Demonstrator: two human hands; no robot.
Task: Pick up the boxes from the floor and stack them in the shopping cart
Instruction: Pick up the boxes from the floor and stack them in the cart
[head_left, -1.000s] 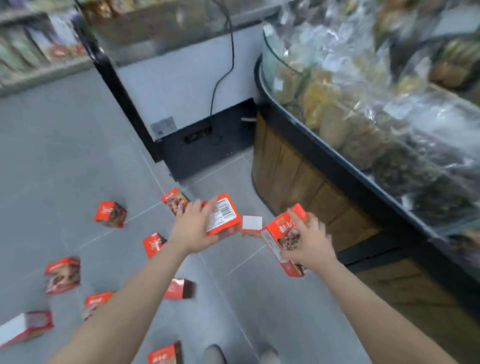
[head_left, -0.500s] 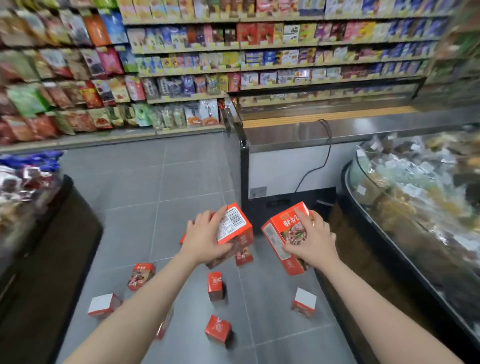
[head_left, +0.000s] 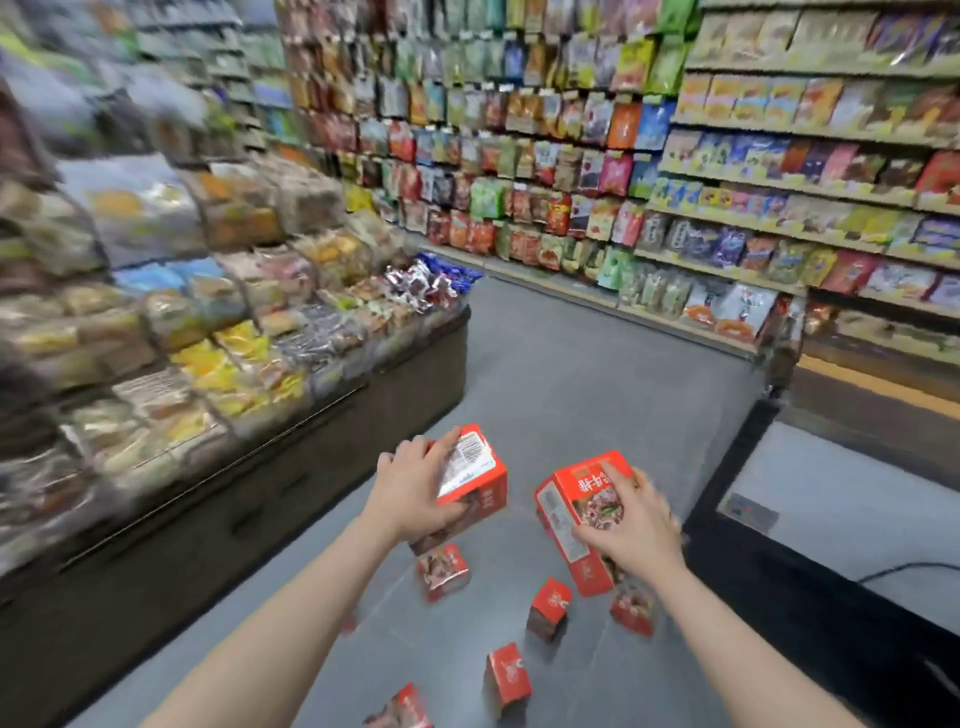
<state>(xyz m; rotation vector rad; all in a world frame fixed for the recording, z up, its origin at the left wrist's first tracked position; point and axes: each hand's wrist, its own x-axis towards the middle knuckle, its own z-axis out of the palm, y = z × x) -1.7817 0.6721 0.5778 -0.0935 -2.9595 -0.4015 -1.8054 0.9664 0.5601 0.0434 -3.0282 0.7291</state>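
My left hand (head_left: 413, 491) grips a red box (head_left: 475, 480) with a white barcode face turned up, held at waist height over the grey floor. My right hand (head_left: 631, 527) grips a second red box (head_left: 579, 506), tilted, with a food picture on its front. Several more red boxes lie on the floor below my hands, among them one (head_left: 442, 570) under the left hand, one (head_left: 549, 608) in the middle and one (head_left: 508, 678) nearer me. No shopping cart is in view.
A dark display bin of bagged snacks (head_left: 291, 467) runs along the left. Shelves of packets (head_left: 727, 182) line the far wall. A chest freezer with a black frame (head_left: 779, 587) stands at the right. The grey floor aisle (head_left: 597, 374) stretches ahead between them.
The view has swung left and up from the floor to the aisle and shelves. Both hands keep hold of their boxes at about the same height.
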